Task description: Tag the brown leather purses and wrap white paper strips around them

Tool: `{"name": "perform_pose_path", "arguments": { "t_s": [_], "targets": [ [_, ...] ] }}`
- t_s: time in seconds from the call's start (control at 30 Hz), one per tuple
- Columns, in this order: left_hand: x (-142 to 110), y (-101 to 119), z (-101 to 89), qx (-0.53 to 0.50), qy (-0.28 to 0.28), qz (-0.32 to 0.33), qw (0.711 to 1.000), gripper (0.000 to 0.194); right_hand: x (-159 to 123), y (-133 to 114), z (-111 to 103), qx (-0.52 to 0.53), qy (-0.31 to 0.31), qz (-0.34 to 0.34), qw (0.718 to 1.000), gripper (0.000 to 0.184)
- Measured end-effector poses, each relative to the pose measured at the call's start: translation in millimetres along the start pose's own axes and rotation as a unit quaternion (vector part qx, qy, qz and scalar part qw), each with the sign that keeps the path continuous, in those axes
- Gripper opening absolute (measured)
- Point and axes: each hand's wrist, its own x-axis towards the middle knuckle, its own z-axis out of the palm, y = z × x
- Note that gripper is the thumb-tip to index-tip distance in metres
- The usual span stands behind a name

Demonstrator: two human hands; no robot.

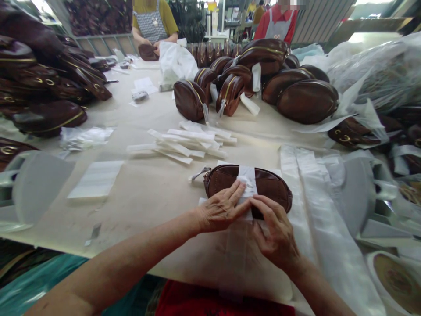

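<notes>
A dark brown oval leather pouch lies on the table in front of me, with a white paper strip across its middle. My left hand rests on the pouch, its fingers stretched out and pressing the strip. Close beside it, my right hand is at the pouch's near edge, fingers bent around the strip's lower part. Whether a bit of strip is pinched between those fingertips is hard to see. A wrapped zipper pull sticks out at the pouch's left end.
Several loose white paper strips lie beyond the pouch. A stack of white sheets is at left, clear plastic bags at right. Brown pouches are heaped behind, more bags far left. Two co-workers stand across the table.
</notes>
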Motion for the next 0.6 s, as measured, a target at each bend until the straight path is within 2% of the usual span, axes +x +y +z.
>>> {"name": "perform_pose_path", "arguments": {
  "t_s": [0.07,0.13,0.27,0.4,0.6],
  "targets": [
    [-0.2,-0.3,0.0,-0.006,0.010,0.006,1.000,0.044,5.1,2.9,0.0,0.014,0.018,0.047,0.999,0.045],
    [0.3,-0.3,-0.2,-0.010,0.014,0.004,1.000,0.043,12.1,6.3,1.6,-0.014,0.025,0.078,0.997,0.042],
    [2.1,0.6,-0.4,-0.023,0.021,-0.027,0.999,0.040,23.1,13.4,9.5,-0.081,0.003,0.065,0.995,0.030],
    [1.8,0.5,-0.8,-0.044,0.022,-0.034,0.998,0.038,23.0,16.4,14.6,-0.094,0.014,0.041,0.995,0.026],
    [0.9,0.1,-0.9,-0.083,0.011,-0.052,0.995,0.038,22.4,16.0,14.9,-0.069,0.013,0.094,0.993,0.025]
  ]
}}
